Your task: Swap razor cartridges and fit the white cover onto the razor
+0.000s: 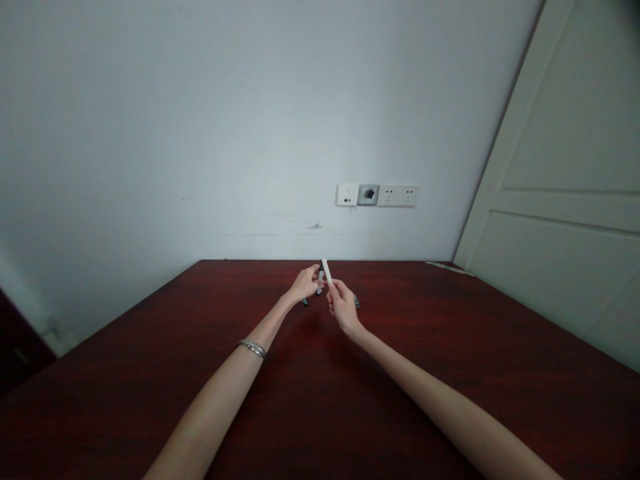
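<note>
Fingers of my right hand [343, 305] are closed around a white stick [327, 269]; those of my left hand [303, 285] pinch a dark pen [319, 275] above the worktop [450, 373].

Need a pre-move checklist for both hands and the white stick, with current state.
1. Grip of the right hand on the white stick: ok, fingers closed round its lower end, top pointing up.
2. Grip of the left hand on the dark piece: ok, pinched at the fingertips.
3. Contact between dark piece and white stick: cannot tell, too small to see whether they touch.
4. Small grey thing behind the right hand: cannot tell whether it lies on the table or is held.
5. Bracelet away from the grip: ok, it sits on the left wrist.
</note>
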The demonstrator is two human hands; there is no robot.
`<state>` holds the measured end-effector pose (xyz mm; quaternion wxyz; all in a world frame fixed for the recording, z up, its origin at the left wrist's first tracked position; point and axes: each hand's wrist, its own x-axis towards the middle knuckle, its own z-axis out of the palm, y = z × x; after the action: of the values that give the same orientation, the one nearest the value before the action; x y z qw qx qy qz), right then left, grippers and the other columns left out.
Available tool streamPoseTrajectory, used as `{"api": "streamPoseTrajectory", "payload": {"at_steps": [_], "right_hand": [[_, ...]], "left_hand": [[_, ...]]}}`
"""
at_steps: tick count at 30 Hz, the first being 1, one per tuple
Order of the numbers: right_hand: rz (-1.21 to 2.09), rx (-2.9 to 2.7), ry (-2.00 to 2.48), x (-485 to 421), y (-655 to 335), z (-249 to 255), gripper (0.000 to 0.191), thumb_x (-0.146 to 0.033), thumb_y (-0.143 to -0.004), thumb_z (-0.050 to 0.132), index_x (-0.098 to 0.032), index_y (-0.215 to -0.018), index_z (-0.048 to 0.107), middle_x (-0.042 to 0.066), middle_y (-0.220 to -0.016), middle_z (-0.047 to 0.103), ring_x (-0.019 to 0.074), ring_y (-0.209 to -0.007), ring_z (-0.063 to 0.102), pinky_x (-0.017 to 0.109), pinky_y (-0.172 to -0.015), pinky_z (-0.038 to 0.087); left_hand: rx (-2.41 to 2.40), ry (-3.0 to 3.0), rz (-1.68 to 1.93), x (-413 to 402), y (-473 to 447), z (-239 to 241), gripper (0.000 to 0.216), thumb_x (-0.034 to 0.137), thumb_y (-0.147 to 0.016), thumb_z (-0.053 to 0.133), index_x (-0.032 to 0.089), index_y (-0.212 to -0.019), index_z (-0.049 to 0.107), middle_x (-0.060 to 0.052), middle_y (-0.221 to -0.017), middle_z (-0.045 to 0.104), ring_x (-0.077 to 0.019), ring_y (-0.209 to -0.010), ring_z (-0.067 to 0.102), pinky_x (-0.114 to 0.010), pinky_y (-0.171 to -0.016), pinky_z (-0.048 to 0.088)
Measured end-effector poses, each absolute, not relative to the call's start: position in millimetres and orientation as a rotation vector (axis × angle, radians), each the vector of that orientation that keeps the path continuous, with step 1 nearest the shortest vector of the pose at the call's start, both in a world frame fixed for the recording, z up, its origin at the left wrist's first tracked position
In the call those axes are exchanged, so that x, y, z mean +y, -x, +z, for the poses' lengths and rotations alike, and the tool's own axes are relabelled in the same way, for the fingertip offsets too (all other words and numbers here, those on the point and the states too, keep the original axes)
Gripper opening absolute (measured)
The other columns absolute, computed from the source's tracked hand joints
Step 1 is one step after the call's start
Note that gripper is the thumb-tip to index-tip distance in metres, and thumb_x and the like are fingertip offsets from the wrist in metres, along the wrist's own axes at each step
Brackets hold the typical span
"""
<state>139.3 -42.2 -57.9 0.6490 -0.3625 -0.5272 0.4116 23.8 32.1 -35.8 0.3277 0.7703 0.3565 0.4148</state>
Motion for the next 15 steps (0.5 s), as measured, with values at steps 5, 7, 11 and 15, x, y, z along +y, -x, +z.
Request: {"api": "streamPoseTrajectory", "payload": {"at_steps": [5, 7, 11, 15], "right_hand": [[0.926, -1.181, 0.790, -40.9, -139.0, -54.9, 0.032, -0.050, -0.078, 0.050, -0.019, -0.089, 0.052, -0.008, -0.053, 0.036, 0.0045, -0.038, 0.026, 0.017, -0.033, 0.020], [0.915, -1.189, 0.799, -43.4, -137.8, -58.0, 0.031, -0.049, -0.079, 0.050, -0.019, -0.088, 0.052, -0.008, -0.052, 0.036, 0.0048, -0.039, 0.027, 0.017, -0.033, 0.021], [0.901, -1.216, 0.804, -46.6, -136.6, -58.3, 0.030, -0.048, -0.080, 0.049, -0.019, -0.088, 0.053, -0.007, -0.053, 0.036, 0.0056, -0.040, 0.027, 0.017, -0.034, 0.021], [0.835, -1.214, 0.784, -41.6, -137.1, -55.0, 0.032, -0.049, -0.081, 0.047, -0.019, -0.090, 0.053, -0.006, -0.055, 0.037, 0.0062, -0.041, 0.028, 0.018, -0.035, 0.022]], "left_hand": [[0.898, -2.069, 1.107, 32.4, -25.4, -34.9, 0.023, 0.000, -0.067, 0.048, 0.013, -0.085, 0.052, -0.002, -0.076, 0.063, -0.0104, -0.064, 0.061, -0.017, -0.054, 0.045], [0.916, -2.094, 1.104, 31.5, -25.6, -32.8, 0.022, 0.001, -0.067, 0.049, 0.013, -0.085, 0.052, -0.001, -0.072, 0.062, -0.0100, -0.062, 0.060, -0.016, -0.053, 0.044], [0.963, -2.119, 1.106, 28.1, -24.9, -28.7, 0.021, 0.002, -0.068, 0.050, 0.013, -0.085, 0.052, 0.002, -0.063, 0.058, -0.0087, -0.057, 0.057, -0.015, -0.051, 0.042], [0.930, -2.120, 1.112, 26.2, -25.6, -27.3, 0.022, 0.000, -0.066, 0.048, 0.014, -0.084, 0.053, 0.001, -0.069, 0.061, -0.0094, -0.061, 0.059, -0.016, -0.055, 0.044]]}}
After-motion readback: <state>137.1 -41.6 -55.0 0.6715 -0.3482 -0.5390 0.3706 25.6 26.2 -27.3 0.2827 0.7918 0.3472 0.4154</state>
